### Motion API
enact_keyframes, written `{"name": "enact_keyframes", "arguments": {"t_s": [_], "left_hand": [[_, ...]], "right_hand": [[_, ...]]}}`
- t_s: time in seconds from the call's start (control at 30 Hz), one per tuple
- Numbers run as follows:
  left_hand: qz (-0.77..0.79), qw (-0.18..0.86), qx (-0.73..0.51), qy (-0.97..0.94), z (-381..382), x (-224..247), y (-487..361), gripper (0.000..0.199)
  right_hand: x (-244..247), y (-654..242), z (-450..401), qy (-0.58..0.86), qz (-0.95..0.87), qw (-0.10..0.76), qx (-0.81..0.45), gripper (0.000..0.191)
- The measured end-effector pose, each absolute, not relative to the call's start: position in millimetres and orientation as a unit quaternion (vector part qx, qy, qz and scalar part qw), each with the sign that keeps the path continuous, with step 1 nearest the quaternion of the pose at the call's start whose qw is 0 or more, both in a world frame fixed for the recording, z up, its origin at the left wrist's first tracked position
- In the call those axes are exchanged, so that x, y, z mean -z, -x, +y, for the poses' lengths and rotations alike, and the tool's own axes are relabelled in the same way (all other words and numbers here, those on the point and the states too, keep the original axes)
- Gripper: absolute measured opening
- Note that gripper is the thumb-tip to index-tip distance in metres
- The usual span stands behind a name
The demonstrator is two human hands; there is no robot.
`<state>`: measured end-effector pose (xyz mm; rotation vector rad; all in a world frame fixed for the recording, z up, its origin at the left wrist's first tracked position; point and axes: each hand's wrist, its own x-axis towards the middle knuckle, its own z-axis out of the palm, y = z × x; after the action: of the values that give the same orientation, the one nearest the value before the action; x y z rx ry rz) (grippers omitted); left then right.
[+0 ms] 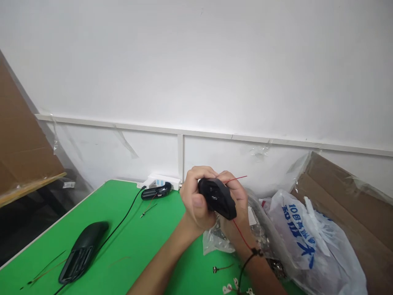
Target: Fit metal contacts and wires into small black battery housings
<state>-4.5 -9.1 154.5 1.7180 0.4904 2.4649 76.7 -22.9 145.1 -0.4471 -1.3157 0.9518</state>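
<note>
Both my hands are raised above the green table mat (135, 241), holding a black plastic housing (216, 198) between them. My left hand (196, 198) wraps its near side, with the thumb on top. My right hand (237, 200) grips the far side. A thin red wire (238, 179) runs out past my right fingers, and another length of red wire (241, 237) hangs down by my right wrist. Any opening inside the housing is hidden by my fingers.
A black vented housing (82, 252) with a black cable lies at the left. A smaller black part (156, 191) sits by a white power strip (159, 181). Small wired pieces (222, 268) lie near my wrist. A white printed plastic bag (310, 237) and cardboard (344, 192) crowd the right.
</note>
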Motion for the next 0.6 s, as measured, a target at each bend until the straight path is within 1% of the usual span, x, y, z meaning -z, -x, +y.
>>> {"name": "enact_keyframes", "arguments": {"t_s": [0.1,0.2,0.3,0.47,0.6], "left_hand": [[0.172,0.001,-0.804,-0.569,-11.2,-156.5,10.4,0.055],[0.179,-0.051,-0.804,-0.565,-10.8,-160.1,16.6,0.057],[0.198,-0.088,-0.787,-0.578,-10.3,-163.1,21.4,0.059],[0.219,-0.100,-0.765,-0.598,-10.1,-164.1,26.6,0.066],[0.226,-0.128,-0.768,-0.585,-7.7,-161.4,25.1,0.060]], "right_hand": [[-146.4,-79.4,-25.3,0.223,-0.610,0.654,-0.388,0.029],[-146.1,-77.3,-27.9,0.235,-0.606,0.649,-0.396,0.023],[-144.3,-73.1,-26.8,0.228,-0.582,0.668,-0.405,0.023],[-142.5,-71.1,-22.4,0.226,-0.583,0.673,-0.395,0.029],[-140.9,-69.0,-22.9,0.225,-0.575,0.680,-0.396,0.027]]}}
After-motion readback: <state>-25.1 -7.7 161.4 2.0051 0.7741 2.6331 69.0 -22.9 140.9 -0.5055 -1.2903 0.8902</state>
